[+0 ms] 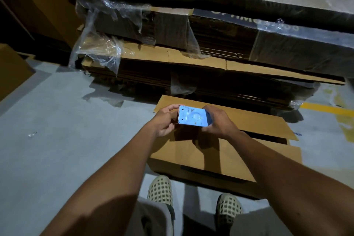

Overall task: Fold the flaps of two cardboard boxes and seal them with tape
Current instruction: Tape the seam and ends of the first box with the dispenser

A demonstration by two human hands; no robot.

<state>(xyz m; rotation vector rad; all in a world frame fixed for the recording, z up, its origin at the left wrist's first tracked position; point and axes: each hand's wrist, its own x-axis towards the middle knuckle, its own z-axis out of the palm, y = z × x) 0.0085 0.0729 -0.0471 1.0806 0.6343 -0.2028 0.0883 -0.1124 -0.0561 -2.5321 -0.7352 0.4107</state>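
Observation:
A brown cardboard box point(226, 151) stands on the floor in front of my feet, its top flaps folded down with a dark gap between them on the right. Above it I hold a blue tape dispenser point(193, 116) with a toothed metal edge on its left side. My left hand point(165, 120) pinches the toothed end, and my right hand point(220, 120) grips the other end. Only one box stands here in view.
A tall stack of flattened cartons point(191, 44), partly in torn clear plastic wrap, rises just behind the box. Another brown carton point(11, 71) sits at the far left. Grey floor point(67, 130) spreads to the left; a yellow line point(329, 109) marks the floor at right.

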